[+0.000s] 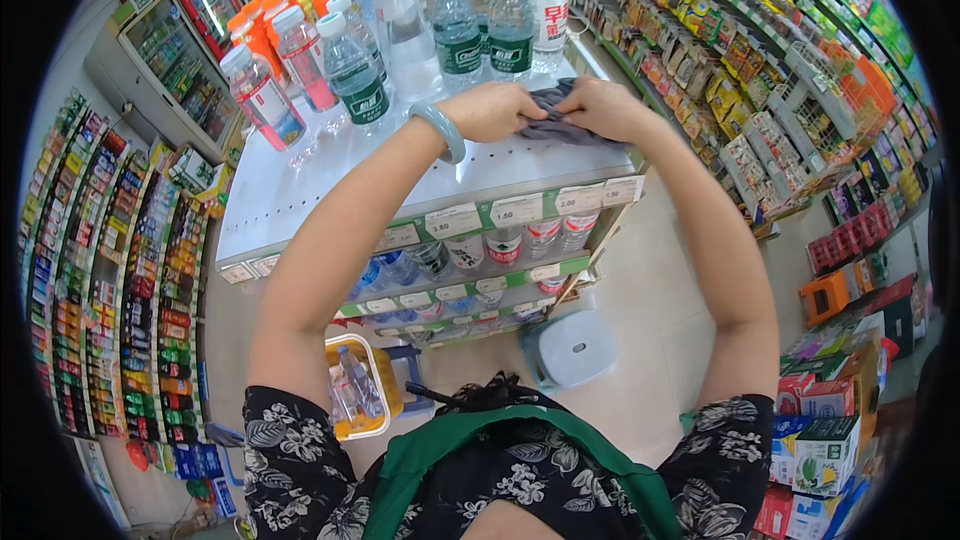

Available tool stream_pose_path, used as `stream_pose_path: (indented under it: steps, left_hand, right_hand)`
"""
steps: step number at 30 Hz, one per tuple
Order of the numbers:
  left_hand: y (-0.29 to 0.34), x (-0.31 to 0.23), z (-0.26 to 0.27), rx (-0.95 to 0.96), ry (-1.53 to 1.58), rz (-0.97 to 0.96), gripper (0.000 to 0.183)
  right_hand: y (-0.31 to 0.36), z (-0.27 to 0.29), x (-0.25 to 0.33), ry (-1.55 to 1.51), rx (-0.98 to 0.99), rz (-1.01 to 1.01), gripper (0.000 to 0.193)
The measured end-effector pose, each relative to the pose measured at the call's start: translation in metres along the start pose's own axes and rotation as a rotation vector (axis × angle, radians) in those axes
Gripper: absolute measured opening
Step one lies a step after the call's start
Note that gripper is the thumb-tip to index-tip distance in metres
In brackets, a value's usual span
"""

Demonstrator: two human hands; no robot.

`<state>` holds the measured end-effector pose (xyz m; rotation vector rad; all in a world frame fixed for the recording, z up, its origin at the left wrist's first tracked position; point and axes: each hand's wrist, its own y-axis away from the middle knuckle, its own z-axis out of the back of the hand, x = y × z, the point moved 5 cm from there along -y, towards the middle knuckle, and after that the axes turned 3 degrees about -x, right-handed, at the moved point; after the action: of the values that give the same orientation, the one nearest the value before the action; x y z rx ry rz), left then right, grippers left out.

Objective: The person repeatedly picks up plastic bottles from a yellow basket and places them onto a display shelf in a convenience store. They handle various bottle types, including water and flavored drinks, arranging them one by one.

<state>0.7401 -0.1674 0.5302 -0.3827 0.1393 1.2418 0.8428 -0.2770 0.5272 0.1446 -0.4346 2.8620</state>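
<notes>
A crumpled grey cloth (pixel 575 128) lies at the right end of the white shelf top (pixel 330 185). My left hand (pixel 492 112), below a pale green bangle (pixel 440 132) on the wrist, pinches the cloth's left side. From the right, my right hand (pixel 603 108) grips its upper part with the fingers closed. Just behind my hands stand clear water bottles with green labels (pixel 457 40) and a taller bottle with a white label (pixel 550 10). Another green-labelled bottle (pixel 355 75) stands left of my left hand, beside pink-labelled bottles (pixel 262 100).
Orange-capped bottles (pixel 270 25) crowd the back left of the shelf top. Lower shelves hold more bottles (pixel 465 252) behind price tags. On the floor are a pale blue stool (pixel 578 348) and a yellow basket (pixel 385 395) with bottles. Stocked shelves (pixel 690 30) line the right side.
</notes>
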Motion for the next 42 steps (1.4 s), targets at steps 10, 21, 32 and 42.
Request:
stream_pose_path:
  steps: [10, 21, 32, 42]
  left_hand:
    - [0.050, -0.029, 0.021, 0.089, 0.039, 0.018, 0.019]
    - [0.277, 0.068, 0.098, 0.113, -0.001, 0.407, 0.019]
    - [0.382, 0.157, 0.124, -0.188, -0.217, 0.660, 0.031]
    - [0.350, 0.242, 0.122, -0.440, -0.281, 0.463, 0.023]
  right_hand:
    - [0.017, 0.003, 0.073, -0.289, 0.218, 0.012, 0.022]
    - [-0.112, -0.082, 0.293, -0.096, 0.171, 0.552, 0.017]
    - [-0.237, -0.148, 0.385, 0.216, 0.082, 0.319, 0.024]
    - [-0.244, -0.146, 0.383, 0.509, 0.387, 0.349, 0.039]
